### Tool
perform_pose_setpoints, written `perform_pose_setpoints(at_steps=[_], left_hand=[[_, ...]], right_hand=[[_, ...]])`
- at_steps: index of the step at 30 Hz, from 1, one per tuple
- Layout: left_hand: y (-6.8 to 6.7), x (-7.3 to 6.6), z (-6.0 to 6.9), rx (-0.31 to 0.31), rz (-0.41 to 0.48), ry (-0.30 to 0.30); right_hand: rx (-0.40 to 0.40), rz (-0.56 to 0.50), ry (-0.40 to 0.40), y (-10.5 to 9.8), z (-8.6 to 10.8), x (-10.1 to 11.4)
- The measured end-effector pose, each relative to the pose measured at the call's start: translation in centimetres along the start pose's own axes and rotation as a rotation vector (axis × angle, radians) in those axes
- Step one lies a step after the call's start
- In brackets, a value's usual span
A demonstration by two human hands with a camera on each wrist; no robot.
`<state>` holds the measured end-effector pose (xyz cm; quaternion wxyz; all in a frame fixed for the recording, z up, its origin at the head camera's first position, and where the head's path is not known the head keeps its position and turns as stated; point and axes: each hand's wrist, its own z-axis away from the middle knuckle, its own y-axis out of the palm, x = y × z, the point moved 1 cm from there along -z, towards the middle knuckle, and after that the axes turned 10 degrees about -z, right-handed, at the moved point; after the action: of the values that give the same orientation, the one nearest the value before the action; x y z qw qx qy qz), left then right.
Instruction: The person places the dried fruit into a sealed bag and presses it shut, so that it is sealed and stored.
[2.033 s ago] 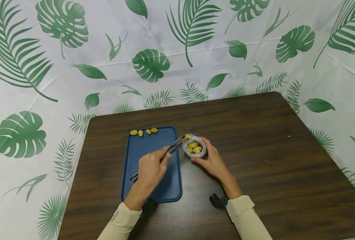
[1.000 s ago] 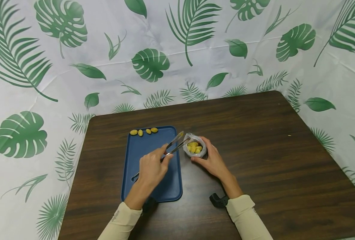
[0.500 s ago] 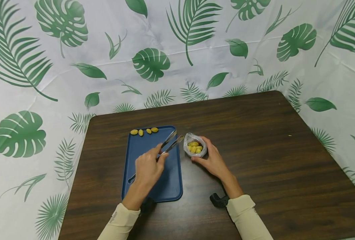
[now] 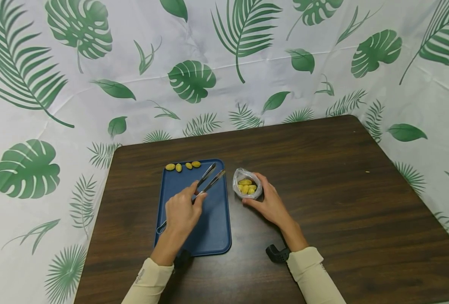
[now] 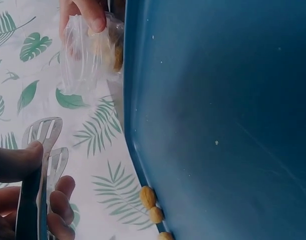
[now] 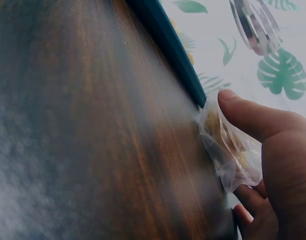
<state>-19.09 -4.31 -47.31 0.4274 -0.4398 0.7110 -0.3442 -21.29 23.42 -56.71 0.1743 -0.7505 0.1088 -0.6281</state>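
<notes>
Two cream-coloured fabric sleeves come in from five and seven o'clock, with a black, curved wrist device at the right cuff. The left hand pinches a pair of shiny metal tongs between thumb and fingers; their slim arms stand apart, slotted ends aimed at one o'clock, looped end at eight. The right hand curves round a clear, crinkled plastic bag from its four o'clock side, thumb near, fingers beyond. Inside the bag's open mouth sit several oval yellow-brown pieces, lumpy and ridged.

Under the left hand lies a matt blue rectangular tray with rounded corners, a raised rim and pale specks; the hand and forearm hide part of its left side. The bag stands beside it, at two o'clock from its centre. Four more oval pieces line its far edge, from eleven to twelve.

Below is a dark brown wood-grain table, faintly glossy, with a small pale fleck at three o'clock. Farthest off hangs creased white cloth printed with green leaves.
</notes>
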Motion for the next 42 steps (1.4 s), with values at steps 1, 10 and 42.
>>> perform_pose_setpoints(at_steps=[1, 10, 42], left_hand=[[0.0, 0.1, 0.0, 0.005, 0.000, -0.003], [0.4, 1.0, 0.0, 0.029, -0.006, -0.047], [1.4, 4.3, -1.5, 0.025, -0.090, -0.118]], right_hand=[[0.000, 0.000, 0.000, 0.0, 0.0, 0.0], [-0.001, -0.005, -0.004, 0.0, 0.0, -0.1], [0.002, -0.004, 0.003, 0.0, -0.1, 0.0]])
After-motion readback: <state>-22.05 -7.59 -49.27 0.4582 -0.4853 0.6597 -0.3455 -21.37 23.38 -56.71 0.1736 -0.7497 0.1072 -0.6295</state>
